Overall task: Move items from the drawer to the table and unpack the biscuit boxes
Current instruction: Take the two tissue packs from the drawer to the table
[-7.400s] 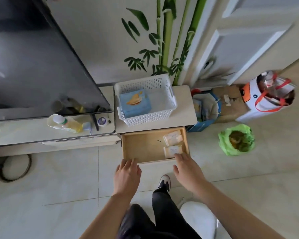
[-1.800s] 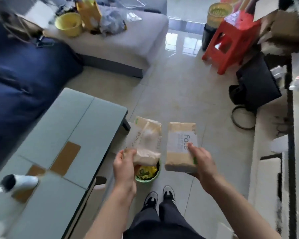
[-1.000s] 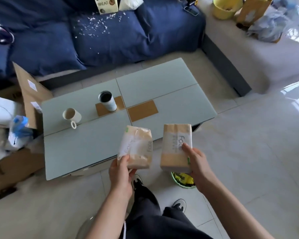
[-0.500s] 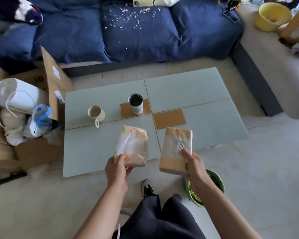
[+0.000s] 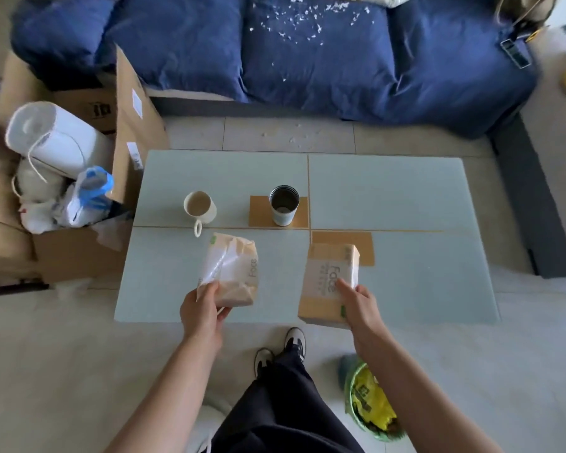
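Left hand: the left hand (image 5: 200, 313) holds 1 soft pack (image 5: 231, 269) by its near end. The fingers (image 5: 206, 287) are curled around that end and pinch it.
Right hand: the right hand (image 5: 360, 308) holds the other pack (image 5: 327, 282) along its right edge. Its fingers (image 5: 346, 286) press on top of the pack, and the rest of the hold is hidden under it.
Where the packs are: both packs stick out past the fingers, away from the person, over the near part of the pale surface (image 5: 406, 197). I cannot tell if they touch it yet. Each pack has the word "Face" on it.
Beyond the fingers: a cream mug (image 5: 199, 206) stands just past the left pack. A dark cup (image 5: 284, 205) stands farther out, between the 2 hands.
Beside the hands: open brown boxes (image 5: 79, 204) with white bags sit off to the left of the left hand. A green bin (image 5: 371, 402) sits on the floor, near the right arm.
What looks done: 2 things are out of the drawer and have come as far as the surface.
What is left: I think these 2 packs need to be put down and let go. No biscuit boxes show on the surface, so I guess they must be fetched and then unpacked. That is most of the job.
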